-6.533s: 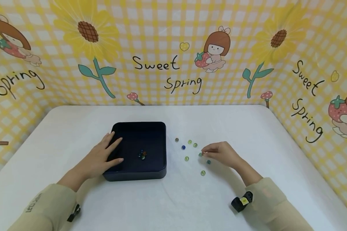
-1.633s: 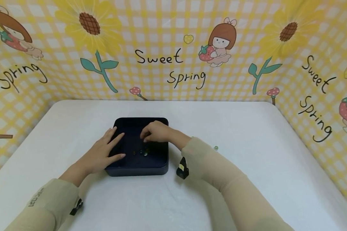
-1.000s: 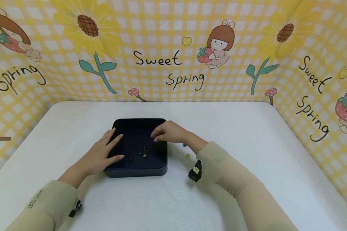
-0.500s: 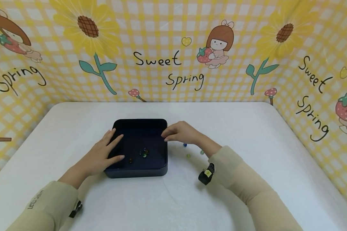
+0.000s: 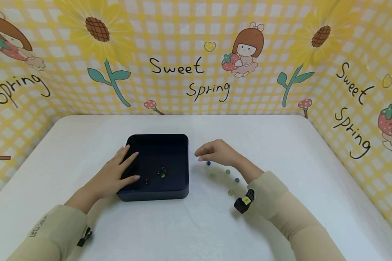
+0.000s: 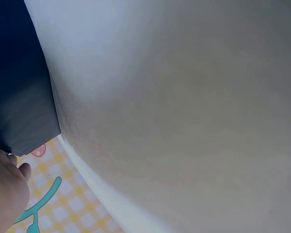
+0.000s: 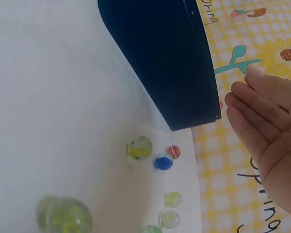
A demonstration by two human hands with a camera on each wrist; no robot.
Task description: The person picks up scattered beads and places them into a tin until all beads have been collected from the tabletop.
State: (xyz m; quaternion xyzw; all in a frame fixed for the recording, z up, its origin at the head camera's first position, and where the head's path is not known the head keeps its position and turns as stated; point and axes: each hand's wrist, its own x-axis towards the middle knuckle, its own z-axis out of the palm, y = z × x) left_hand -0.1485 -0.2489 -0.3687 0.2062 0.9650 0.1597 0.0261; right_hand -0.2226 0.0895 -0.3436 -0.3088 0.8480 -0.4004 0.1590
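A dark blue square box point(image 5: 153, 195) stands on the white table, with several small glass marbles point(image 5: 162, 172) clustered on its floor. A single amber-brown marble point(image 5: 146, 181) lies nearer the front left. My left hand point(image 5: 109, 175) rests with spread fingers over the box's left rim. Just right of the box hovers my right hand point(image 5: 217, 153), its fingers relaxed and nothing between them in the right wrist view. Below it lie a dark blue marble point(image 5: 208, 163), pale green marbles point(image 5: 228, 171) and a teal-blue marble point(image 5: 237, 180). A red marble point(image 7: 173, 152) shows beside the blue one in the right wrist view.
The white tabletop point(image 5: 196, 228) extends around the box. A yellow checked cloth point(image 5: 183, 32) printed with flowers and lettering hangs behind and at both sides. Each sleeve cuff carries a small black camera point(image 5: 244, 201).
My right hand has moved rightward from above the box to over the table beside it. The amber-brown marble has rolled toward the box's front left. My left hand stays put.
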